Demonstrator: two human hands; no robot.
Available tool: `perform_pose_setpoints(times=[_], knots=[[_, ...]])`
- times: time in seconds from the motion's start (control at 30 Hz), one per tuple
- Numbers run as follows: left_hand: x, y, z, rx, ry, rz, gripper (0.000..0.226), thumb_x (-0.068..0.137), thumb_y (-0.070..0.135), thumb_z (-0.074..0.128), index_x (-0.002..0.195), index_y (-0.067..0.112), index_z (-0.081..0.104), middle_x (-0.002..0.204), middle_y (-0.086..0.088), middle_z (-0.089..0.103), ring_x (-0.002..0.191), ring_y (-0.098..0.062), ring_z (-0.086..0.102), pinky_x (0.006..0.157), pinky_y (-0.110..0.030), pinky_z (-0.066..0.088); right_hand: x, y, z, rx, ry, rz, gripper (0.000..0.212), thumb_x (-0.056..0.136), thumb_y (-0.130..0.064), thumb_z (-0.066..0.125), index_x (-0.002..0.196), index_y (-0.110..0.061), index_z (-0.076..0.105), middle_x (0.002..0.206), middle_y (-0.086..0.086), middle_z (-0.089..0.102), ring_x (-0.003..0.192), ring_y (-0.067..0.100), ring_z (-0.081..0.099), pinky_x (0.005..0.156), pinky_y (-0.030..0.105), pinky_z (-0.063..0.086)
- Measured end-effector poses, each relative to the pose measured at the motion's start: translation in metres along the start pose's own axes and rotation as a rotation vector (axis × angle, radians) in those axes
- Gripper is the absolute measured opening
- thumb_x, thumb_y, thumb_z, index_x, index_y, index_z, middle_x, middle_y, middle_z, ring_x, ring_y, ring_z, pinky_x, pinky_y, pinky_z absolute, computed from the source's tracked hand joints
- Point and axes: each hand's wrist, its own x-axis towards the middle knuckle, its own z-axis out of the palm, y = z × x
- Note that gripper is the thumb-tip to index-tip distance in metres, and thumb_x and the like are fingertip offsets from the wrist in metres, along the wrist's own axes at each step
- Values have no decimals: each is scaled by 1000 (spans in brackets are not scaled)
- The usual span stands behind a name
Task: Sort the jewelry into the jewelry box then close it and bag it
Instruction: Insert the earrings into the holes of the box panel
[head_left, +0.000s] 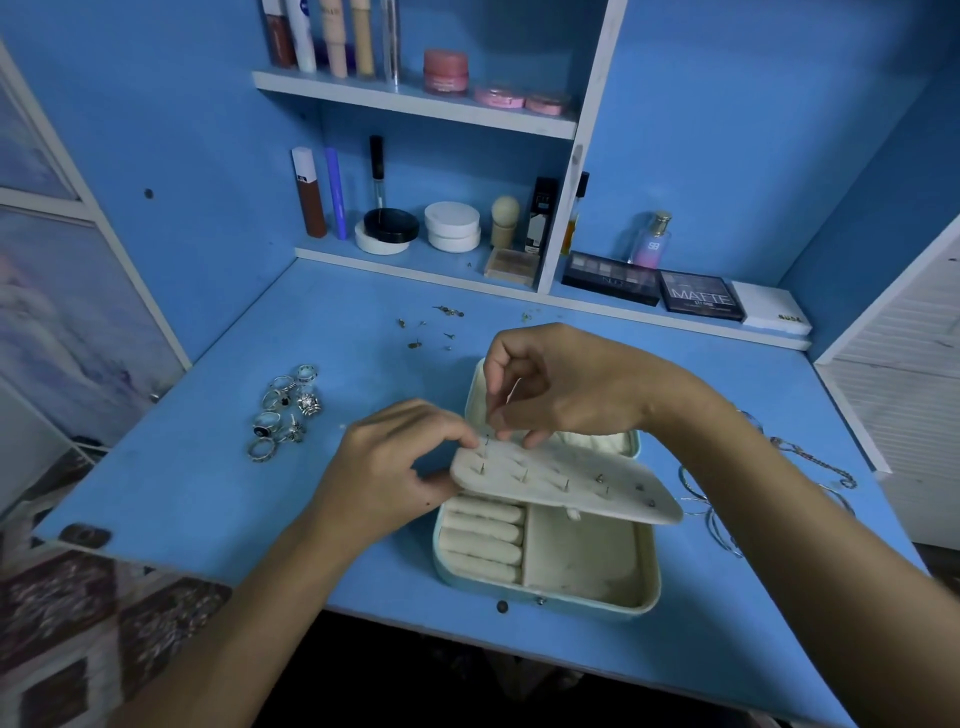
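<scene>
The jewelry box sits open near the front edge of the blue surface, its long axis running left to right, lid raised at the back. Its cream earring panel is lifted over the tray, slanting down from left to right, with stud posts poking up through it. The left hand pinches the panel's left end, steadying it. The right hand has its fingers curled and pinched at a stud near that end; what exactly they hold is too small to tell. To do this well, I would keep the panel braced and push each post straight through. Loose earrings lie behind, rings to the left, chains to the right.
</scene>
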Motion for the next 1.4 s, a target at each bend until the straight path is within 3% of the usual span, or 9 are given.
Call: perform_pose_setpoints(times=[0.2, 0.4, 0.8, 1.17, 1.4], knots=[[0, 1, -1, 24, 8, 5, 13, 73, 5, 83, 79, 5, 72, 83, 1, 73, 75, -19, 69, 66, -35, 54, -2, -6, 1, -42, -32, 23, 21, 84, -1, 75, 92, -11, 58, 88, 8, 74, 86, 28, 72, 76, 39, 63], [1, 3, -1, 29, 19, -14, 11, 73, 4, 82, 78, 4, 72, 81, 1, 73, 74, -19, 69, 65, -35, 54, 0, -7, 1, -74, -39, 25, 20, 83, -3, 77, 90, -13, 61, 82, 0, 73, 76, 15, 70, 72, 32, 62], [-1, 2, -1, 25, 21, -21, 14, 71, 1, 84, 78, 5, 72, 81, 2, 73, 74, -18, 69, 63, -35, 54, 3, -3, 1, -90, -46, 8, 17, 83, -4, 76, 92, -12, 64, 84, 3, 73, 77, 16, 70, 72, 33, 62], [0, 2, -1, 27, 39, -19, 12, 72, 2, 83, 77, 5, 72, 80, 2, 72, 73, -16, 68, 63, -35, 54, 4, -7, 3, -161, -55, 17, 16, 84, -8, 77, 92, -11, 64, 85, 3, 75, 74, 13, 70, 69, 25, 59], [-1, 2, -1, 26, 31, -26, 16, 70, 0, 85, 77, 6, 72, 80, 3, 72, 74, -16, 68, 63, -35, 54, 2, -11, 3, -240, -46, -1, 16, 82, -14, 78, 89, -15, 64, 82, -1, 75, 76, 20, 72, 73, 35, 62]])
